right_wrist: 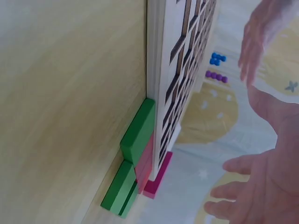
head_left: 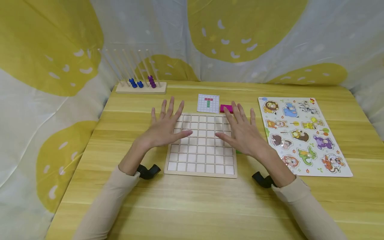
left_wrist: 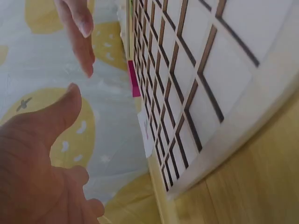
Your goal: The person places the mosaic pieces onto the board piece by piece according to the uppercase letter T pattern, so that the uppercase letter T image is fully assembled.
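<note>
Both hands hover over a wooden grid board [head_left: 201, 175] with white square cells, and neither holds anything. My left hand [head_left: 165, 128] is spread above the board's left edge. Over its right edge my right hand [head_left: 244, 133] is held with fingers spread. Behind the board lies a pattern card [head_left: 201, 106] with a red and green T on a grid. A magenta block [head_left: 225, 108] lies beside the card, partly behind the right fingers. In the right wrist view, green blocks [right_wrist: 139, 133] and red blocks [right_wrist: 145, 161] sit along the board's side; the right hand mostly hides them in the head view.
At the back left stands a wooden peg rack [head_left: 141, 88] with tall rods and blue and purple beads. An animal puzzle board [head_left: 327, 163] lies on the right of the wooden table [head_left: 192, 206]. A patterned curtain [head_left: 168, 30] hangs behind.
</note>
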{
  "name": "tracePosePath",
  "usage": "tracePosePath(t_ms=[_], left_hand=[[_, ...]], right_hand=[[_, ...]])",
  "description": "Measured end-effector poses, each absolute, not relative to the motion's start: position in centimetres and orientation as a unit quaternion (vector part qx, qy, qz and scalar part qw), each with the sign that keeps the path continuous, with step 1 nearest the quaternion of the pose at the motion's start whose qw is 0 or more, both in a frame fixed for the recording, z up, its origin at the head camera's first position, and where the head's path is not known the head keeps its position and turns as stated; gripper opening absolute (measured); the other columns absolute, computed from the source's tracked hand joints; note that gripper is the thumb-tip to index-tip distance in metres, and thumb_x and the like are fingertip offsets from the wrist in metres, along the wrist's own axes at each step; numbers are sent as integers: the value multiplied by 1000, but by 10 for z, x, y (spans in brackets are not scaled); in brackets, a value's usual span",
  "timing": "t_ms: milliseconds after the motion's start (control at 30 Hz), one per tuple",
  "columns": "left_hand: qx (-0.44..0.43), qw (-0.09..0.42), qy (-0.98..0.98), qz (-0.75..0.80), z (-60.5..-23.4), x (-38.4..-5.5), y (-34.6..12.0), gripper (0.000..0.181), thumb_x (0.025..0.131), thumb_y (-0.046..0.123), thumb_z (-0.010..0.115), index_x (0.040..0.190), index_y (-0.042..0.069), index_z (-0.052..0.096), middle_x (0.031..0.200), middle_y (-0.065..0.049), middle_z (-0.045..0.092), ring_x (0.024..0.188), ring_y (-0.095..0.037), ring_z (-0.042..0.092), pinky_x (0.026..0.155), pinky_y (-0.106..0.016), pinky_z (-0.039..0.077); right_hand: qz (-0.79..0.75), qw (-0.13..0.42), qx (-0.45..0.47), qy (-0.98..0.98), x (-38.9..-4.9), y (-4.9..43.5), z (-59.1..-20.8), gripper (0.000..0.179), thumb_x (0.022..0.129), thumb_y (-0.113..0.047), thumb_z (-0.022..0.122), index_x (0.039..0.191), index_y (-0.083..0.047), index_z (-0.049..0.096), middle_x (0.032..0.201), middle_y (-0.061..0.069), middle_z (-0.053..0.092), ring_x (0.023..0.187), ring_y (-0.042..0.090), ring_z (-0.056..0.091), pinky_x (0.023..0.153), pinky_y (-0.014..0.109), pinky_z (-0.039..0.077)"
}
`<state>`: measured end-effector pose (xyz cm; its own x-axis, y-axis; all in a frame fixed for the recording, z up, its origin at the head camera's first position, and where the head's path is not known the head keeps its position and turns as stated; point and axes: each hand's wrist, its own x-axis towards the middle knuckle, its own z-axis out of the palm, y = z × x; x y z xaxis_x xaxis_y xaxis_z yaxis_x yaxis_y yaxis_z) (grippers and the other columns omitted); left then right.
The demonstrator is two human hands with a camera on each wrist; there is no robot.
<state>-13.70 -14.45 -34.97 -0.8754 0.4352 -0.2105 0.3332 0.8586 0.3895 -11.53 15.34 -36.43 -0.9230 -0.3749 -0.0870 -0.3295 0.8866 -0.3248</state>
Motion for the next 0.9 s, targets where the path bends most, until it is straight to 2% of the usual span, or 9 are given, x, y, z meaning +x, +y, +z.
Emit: tracePosePath(t_ms=[267,500,733,900], left_hand=[[226,209,929,203,-349,-148,-175,121,91,60,70,164,25,-19,166,-9,-37,155,-39,-32,116,-77,-20],[226,249,920,199,-352,-148,-187,142,76,55,88,165,22,-18,168,-20,-29,156,-46,-26,117,-78,-15],[205,282,918,188,-359,-148,-189,152,68,53,94,164,20,-20,168,-24,-29,155,-47,-26,118,-77,-15],[198,296,918,173,-363,-148,-188,156,66,54,95,164,18,-21,166,-25,-31,154,-48,-28,118,-77,-14]], right_hand=[[-168,90,-182,965,-114,164,-365,95,102,-60,52,167,-9,7,175,12,-14,163,34,-12,126,66,-14],[-182,103,-181,961,-112,171,-364,94,102,-61,52,167,-11,5,174,10,-15,163,35,-11,125,67,-16],[-195,112,-180,958,-112,180,-362,94,103,-57,54,167,-11,3,175,9,-15,163,38,-8,125,70,-11],[-208,113,-186,953,-112,187,-361,92,103,-52,57,167,-8,7,175,13,-9,162,41,-3,125,69,-9]])
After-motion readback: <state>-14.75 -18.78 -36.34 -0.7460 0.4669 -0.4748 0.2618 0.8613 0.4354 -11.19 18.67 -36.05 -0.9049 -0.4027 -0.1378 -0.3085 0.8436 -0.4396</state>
